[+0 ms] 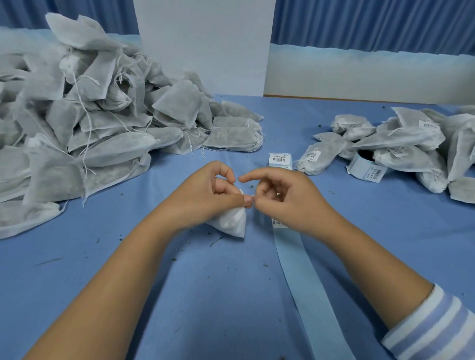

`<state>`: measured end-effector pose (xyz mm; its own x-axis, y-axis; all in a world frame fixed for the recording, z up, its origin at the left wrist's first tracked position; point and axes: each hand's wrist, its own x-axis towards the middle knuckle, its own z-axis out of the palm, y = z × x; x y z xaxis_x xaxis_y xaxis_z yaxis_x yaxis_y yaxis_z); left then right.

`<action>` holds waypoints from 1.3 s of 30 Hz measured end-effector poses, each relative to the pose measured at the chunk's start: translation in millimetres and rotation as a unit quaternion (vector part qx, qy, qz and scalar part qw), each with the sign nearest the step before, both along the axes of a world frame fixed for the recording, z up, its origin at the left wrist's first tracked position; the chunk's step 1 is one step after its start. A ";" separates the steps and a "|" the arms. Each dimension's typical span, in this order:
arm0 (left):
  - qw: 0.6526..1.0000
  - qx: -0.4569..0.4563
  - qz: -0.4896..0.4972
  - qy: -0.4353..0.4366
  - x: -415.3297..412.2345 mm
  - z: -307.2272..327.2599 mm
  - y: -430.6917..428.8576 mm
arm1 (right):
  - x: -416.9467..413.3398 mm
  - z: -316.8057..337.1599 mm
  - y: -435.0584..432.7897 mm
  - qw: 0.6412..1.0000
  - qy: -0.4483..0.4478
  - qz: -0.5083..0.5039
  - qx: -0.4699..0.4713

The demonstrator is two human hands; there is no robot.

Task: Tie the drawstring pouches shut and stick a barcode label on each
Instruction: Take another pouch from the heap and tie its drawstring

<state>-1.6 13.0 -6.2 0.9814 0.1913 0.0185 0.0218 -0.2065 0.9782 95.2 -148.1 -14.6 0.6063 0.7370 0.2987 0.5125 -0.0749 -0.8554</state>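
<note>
Over the desk (216, 305), left hand (210, 196) is gripping the soft, light pouch (231, 224) by its neck while right hand (284, 201) is pinching, apparently, its thin drawstring (253, 195).

2 hands (210, 190) (284, 201), 1 held pouch (232, 223), 2 pouch piles (80, 118) (418, 144), 1 lbl roll (365, 165).

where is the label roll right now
Head view, far right of the table: the label roll lies at the front edge of the labelled pouches, beyond the right hand.
</note>
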 end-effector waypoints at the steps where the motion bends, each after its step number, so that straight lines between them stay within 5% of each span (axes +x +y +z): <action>1: 1.000 0.008 -0.004 0.006 -0.4 0.1 -0.4 | -0.3 -1.0 0.3 1.000 -0.027 0.000 -0.005; 9: 0.999 0.038 -0.012 0.031 1.3 -3.4 5.2 | 3.2 -2.0 -4.9 0.986 -0.151 0.016 -0.063; 20: 0.997 0.073 -0.015 0.022 -0.3 -2.1 5.8 | 2.9 9.7 -6.2 0.971 0.191 0.060 -0.131; 26: 0.997 0.067 -0.033 0.027 -2.7 2.1 10.0 | 7.4 9.5 -7.2 0.971 0.221 0.070 -0.057; 33: 0.992 0.098 -0.054 0.063 -5.4 7.5 8.3 | 4.2 4.1 -5.4 0.998 -0.032 0.022 -0.053; 39: 0.992 0.096 -0.046 0.073 -5.1 8.5 5.8 | -0.5 -1.5 -4.9 0.965 -0.260 0.002 -0.037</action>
